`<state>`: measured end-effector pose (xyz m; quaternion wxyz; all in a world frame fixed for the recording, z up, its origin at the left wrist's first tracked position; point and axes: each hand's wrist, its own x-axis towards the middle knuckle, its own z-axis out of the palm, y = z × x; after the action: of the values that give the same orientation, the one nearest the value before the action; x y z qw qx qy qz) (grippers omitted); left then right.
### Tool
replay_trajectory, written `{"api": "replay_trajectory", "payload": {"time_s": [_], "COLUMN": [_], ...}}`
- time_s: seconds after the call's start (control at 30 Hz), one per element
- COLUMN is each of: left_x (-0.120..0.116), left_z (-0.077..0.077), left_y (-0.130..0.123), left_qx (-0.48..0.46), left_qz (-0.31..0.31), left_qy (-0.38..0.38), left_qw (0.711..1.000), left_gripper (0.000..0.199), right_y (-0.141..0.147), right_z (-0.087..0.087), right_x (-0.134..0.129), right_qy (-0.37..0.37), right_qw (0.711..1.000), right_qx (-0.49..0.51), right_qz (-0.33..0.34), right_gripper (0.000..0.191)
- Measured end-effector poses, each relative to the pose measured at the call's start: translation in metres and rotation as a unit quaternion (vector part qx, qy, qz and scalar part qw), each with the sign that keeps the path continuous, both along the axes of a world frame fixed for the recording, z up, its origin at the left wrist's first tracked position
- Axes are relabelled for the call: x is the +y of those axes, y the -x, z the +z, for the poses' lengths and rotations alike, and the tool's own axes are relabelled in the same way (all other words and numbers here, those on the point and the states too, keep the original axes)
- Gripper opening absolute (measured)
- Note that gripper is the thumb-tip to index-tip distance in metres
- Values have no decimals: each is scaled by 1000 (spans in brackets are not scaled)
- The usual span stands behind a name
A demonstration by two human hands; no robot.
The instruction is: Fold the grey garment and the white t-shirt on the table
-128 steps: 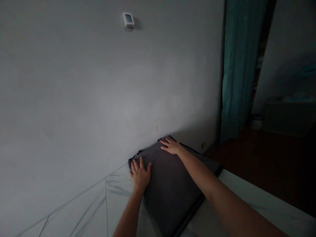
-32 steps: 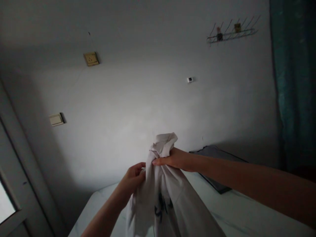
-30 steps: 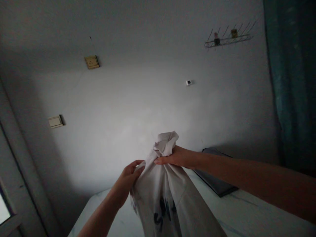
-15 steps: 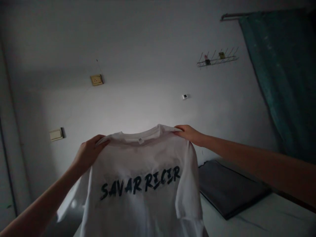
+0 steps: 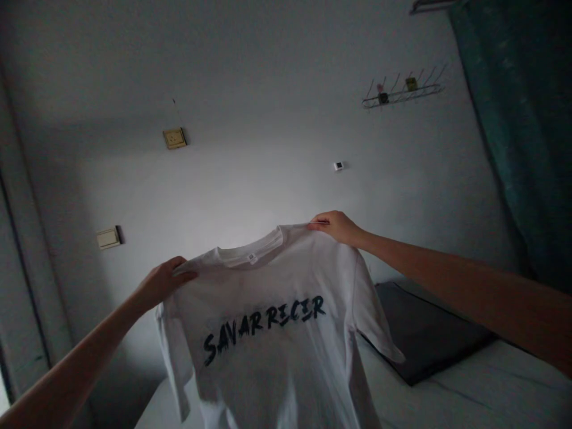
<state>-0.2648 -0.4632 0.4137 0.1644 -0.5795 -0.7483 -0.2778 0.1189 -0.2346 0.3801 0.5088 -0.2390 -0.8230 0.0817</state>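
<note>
A white T-shirt [image 5: 277,268] with dark brush-style lettering hangs spread out, its front facing me. My left hand [image 5: 163,281] pinches the shoulder on the left side, and my right hand [image 5: 336,227] pinches the other shoulder a little higher up. Between the hands the neckline shows a small label inside the collar. Both short sleeves droop outside the hands. The lower part of the shirt runs out of the bottom of the view.
Behind the shirt is a pale bed-like surface [image 5: 504,381] with a dark flat item [image 5: 429,333] on it. On the wall are a socket [image 5: 174,138], a switch [image 5: 108,238], a small white device [image 5: 338,166] and a wire rack [image 5: 402,95]. A green curtain [image 5: 518,119] hangs at right.
The shirt is stretched flatter and its right sleeve has swung outward. My right hand is slightly higher, my left slightly lower. The wall rack and curtain rod sit higher in view.
</note>
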Motion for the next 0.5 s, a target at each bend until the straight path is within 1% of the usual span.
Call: {"api": "replay_trajectory", "payload": {"time_s": [0.07,0.1,0.17,0.2,0.27,0.33,0.37,0.4,0.5], "left_x": [1,-1,-6,-10,-19,-27,-30,-31,-23], "left_z": [5,7,11,13,15,19,21,24,29], "left_y": [-1,-2,-7,-9,-12,-15,-16,-17,-16], "left_qx": [-45,-79,-149,-177,-209,-212,-208,-203,-202], "left_qz": [-6,-23,-78,-105,-134,-133,-131,-129,-118], "left_qy": [26,49,87,100,119,144,156,160,123], "left_qw": [999,995,982,974,961,957,957,957,964], "left_gripper": [49,52,57,58,55,51,49,47,49], "right_y": [0,-1,-5,-8,-17,-27,-31,-34,-30], "right_z": [4,7,12,15,21,28,32,35,41], "right_x": [8,12,18,19,21,21,20,19,20], "right_qy": [2,3,11,25,67,108,117,115,64], "right_qw": [1000,1000,999,998,989,965,957,959,988], "right_qx": [-11,-10,-19,-42,-132,-230,-254,-250,-133], "right_qz": [-16,-29,-37,-26,21,62,72,73,39], "right_gripper": [32,33,35,37,41,47,50,53,58]}}
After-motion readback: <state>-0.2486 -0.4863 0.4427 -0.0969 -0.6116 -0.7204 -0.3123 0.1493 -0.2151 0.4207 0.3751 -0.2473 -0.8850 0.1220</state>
